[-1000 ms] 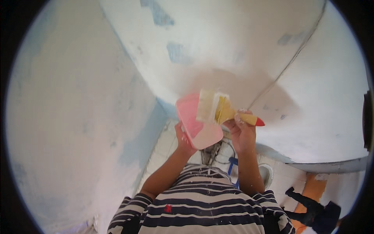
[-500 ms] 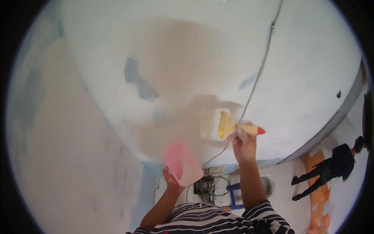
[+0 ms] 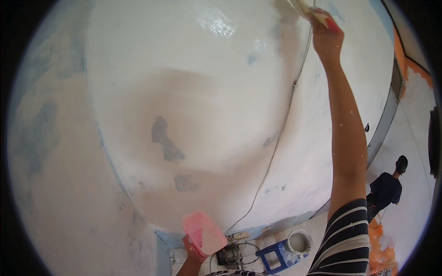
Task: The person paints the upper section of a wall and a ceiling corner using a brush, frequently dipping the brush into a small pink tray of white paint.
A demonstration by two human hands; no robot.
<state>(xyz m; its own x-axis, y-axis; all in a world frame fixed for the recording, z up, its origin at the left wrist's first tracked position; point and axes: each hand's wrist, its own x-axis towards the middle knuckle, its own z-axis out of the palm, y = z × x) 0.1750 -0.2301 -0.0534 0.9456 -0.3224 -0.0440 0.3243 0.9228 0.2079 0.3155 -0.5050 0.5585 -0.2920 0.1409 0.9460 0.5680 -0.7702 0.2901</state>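
Note:
High up, my right hand (image 3: 326, 34) is closed round the handle of a wide paintbrush (image 3: 301, 7), its arm stretched far up the wall. The brush head is partly cut off by the upper edge of the view. Low in front of me, my left hand (image 3: 194, 252) grips a pink plastic tub (image 3: 193, 227) with whitish paint inside. The wall (image 3: 221, 110) is mostly white, with grey-blue patches (image 3: 165, 140) showing through. Near the top, a glossy wet streak (image 3: 216, 23) catches the light.
A thin cable (image 3: 286, 119) runs down the wall to a cluttered dark device (image 3: 229, 254) on the floor. Beside that are a blue stool (image 3: 276, 258) and a paint-smeared bucket (image 3: 299, 241). Another person (image 3: 386, 188) in dark clothes stands at the right.
My right hand has swung the paintbrush from mid-wall up to the top of the view. The view has tilted upward, and the tub in my left hand appears lower.

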